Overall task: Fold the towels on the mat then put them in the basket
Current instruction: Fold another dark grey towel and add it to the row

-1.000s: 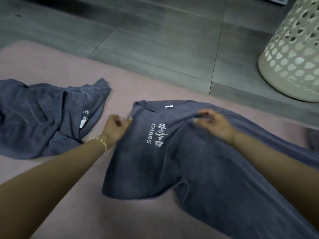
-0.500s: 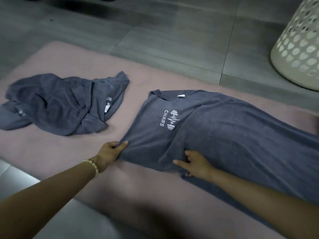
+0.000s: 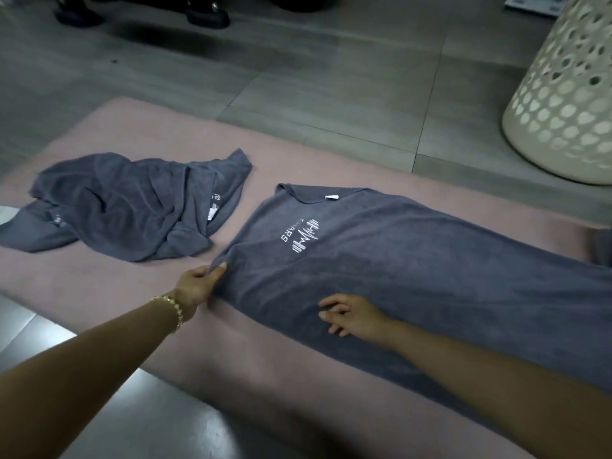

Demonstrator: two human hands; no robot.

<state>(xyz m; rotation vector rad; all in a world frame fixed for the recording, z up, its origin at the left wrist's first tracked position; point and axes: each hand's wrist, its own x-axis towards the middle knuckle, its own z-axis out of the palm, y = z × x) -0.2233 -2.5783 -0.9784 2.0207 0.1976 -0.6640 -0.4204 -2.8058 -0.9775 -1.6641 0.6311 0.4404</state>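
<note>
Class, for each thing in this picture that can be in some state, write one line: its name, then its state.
Logo towel: laid out long and flat on the mat.
Second towel: crumpled in a heap on the mat.
Basket: standing on the floor, off the mat; inside hidden.
Left hand: pinching the logo towel's near corner.
Right hand: open, resting on the logo towel.

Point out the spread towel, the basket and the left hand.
spread towel (image 3: pixel 414 270), head view, its flat middle.
basket (image 3: pixel 563 104), head view, perforated wall.
left hand (image 3: pixel 196 286), head view, back of hand.
</note>
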